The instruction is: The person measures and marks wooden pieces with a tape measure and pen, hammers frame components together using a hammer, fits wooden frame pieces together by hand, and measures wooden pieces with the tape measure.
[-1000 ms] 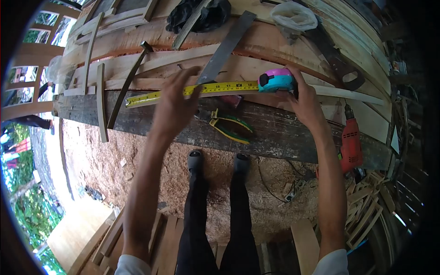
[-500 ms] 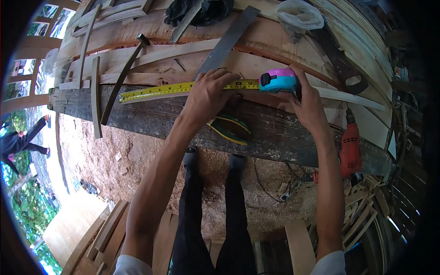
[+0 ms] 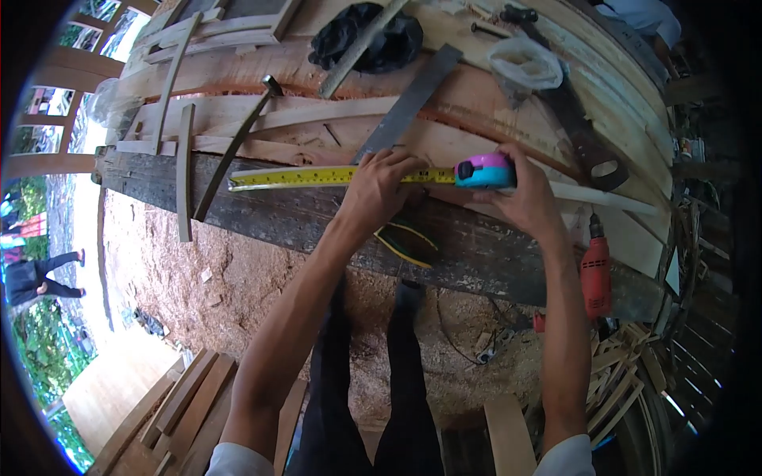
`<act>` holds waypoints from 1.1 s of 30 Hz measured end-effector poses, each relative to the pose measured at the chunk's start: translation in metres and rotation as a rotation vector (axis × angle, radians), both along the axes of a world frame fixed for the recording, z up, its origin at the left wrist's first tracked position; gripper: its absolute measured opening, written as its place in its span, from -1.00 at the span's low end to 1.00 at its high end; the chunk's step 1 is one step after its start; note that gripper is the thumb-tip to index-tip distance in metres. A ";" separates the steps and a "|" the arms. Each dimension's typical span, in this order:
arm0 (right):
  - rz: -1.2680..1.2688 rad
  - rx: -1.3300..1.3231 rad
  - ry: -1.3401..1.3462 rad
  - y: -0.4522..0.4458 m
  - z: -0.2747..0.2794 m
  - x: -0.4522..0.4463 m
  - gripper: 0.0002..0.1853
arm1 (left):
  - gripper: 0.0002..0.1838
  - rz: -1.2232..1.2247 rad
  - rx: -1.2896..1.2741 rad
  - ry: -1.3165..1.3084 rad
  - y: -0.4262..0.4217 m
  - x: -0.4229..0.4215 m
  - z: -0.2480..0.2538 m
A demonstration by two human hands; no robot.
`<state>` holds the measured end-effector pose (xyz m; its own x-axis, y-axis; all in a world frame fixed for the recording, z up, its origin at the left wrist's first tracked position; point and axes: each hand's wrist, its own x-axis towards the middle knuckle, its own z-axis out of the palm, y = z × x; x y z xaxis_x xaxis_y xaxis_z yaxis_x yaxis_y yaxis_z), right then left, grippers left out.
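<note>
My right hand [image 3: 525, 193] is closed round the pink and blue tape measure [image 3: 494, 171]. Its yellow blade [image 3: 305, 176] runs out to the left along a thin wood strip, over the edge of the dark plank [image 3: 476, 254]. My left hand [image 3: 379, 187] grips the blade and strip near their middle, fingers curled over the top. Just below it lie pliers with green and yellow handles [image 3: 409, 244], their jaws hidden under the hand. A metal ruler [image 3: 417, 99] slants away behind my left hand.
A hammer [image 3: 238, 143] and thin strips lie on the left. At the back are a black plastic bag [image 3: 377, 40] and a clear bag [image 3: 524, 63]. A handsaw [image 3: 583, 131] and a red drill [image 3: 595, 278] are on the right. A person [image 3: 44, 278] is outside, far left.
My left hand, blurred over the blade a second ago, has moved right and closed on it. The view has shifted, and the person outside, barely visible at first, now shows more fully.
</note>
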<state>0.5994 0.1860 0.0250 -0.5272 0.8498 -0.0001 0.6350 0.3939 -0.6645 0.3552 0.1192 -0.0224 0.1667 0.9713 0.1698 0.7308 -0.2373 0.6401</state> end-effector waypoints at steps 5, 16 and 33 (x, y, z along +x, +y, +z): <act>-0.023 0.098 0.086 -0.010 0.019 0.004 -0.39 | -0.50 0.126 0.209 0.124 -0.021 0.001 0.042; -0.324 -0.258 0.363 -0.170 0.165 -0.092 -0.44 | -0.58 0.755 -0.369 -1.070 -0.131 0.032 0.174; 0.425 -0.417 0.252 -0.152 0.173 -0.303 -0.15 | -0.61 0.830 -0.469 -0.891 -0.142 -0.206 0.232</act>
<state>0.2964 0.0337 0.1984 -0.8448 0.5220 -0.1175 0.2851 0.2532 -0.9245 0.1497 -0.0228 0.2097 -0.5010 0.7261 -0.4710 -0.1652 0.4539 0.8756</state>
